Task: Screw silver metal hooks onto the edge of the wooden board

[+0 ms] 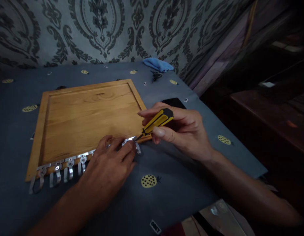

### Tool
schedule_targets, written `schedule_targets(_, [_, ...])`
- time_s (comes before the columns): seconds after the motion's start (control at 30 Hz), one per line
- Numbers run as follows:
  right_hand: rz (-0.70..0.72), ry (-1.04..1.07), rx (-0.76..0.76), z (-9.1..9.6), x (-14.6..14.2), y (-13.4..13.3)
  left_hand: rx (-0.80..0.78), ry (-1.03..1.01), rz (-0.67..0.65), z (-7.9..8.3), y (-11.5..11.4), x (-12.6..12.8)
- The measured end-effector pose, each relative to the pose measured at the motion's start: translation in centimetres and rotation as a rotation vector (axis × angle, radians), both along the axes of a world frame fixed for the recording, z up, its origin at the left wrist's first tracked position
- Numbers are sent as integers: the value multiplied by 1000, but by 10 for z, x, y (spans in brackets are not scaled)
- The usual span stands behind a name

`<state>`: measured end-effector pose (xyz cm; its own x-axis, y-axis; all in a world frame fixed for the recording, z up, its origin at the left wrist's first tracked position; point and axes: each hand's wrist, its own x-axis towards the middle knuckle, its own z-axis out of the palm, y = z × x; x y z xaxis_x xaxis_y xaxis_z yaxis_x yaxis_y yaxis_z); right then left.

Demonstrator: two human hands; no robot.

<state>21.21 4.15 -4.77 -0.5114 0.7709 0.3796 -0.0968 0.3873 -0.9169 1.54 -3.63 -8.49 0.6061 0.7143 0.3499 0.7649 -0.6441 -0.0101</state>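
Observation:
A framed wooden board (92,118) lies on the table. Along its near edge runs a metal hook rail (70,161) with several silver hooks hanging over the side. My left hand (110,167) is closed over the right part of the rail, fingers bent and pressing it against the frame; they hide that stretch of metal. Between the thumb and fingers of my right hand (183,131) is a yellow and black screwdriver (155,123), tilted, its shaft reaching down to the rail's right end beside my left fingertips. The exact contact of the tip is hidden.
A dark tablecloth (191,186) with pineapple prints covers the table. Behind my right hand lies a flat black object (175,102). A blue cloth (158,64) and a small black item (156,76) are near the patterned wall. Clear plastic packaging (218,213) sits by the near edge.

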Motion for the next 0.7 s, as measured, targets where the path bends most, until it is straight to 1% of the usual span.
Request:
schedule_targets(0.07, [4, -4, -5, 1, 1, 2, -3, -14, 9, 0, 0, 0])
schedule_targets(0.2, [-95, 11, 38, -1, -2, 1, 1, -19, 11, 1, 1, 1])
schedule_targets(0.43, [-276, 47, 281, -10, -9, -6, 4, -16, -3, 1, 2, 1])
schedule_targets(0.5, [-324, 135, 294, -11, -9, -8, 5, -11, -1, 1, 2, 1])
schedule_targets(0.57, [-377, 249, 281, -11, -9, -9, 10, -18, -3, 1, 2, 0])
schedule_targets(0.6, [-398, 272, 270, -10, -8, -10, 14, -25, -6, 1, 2, 0])
schedule_targets(0.63, [-408, 267, 267, -9, -8, -11, 19, -28, -11, 1, 2, 0])
schedule_targets(0.7, [-395, 167, 274, -8, -7, -11, 22, -28, -20, 2, 2, 0])
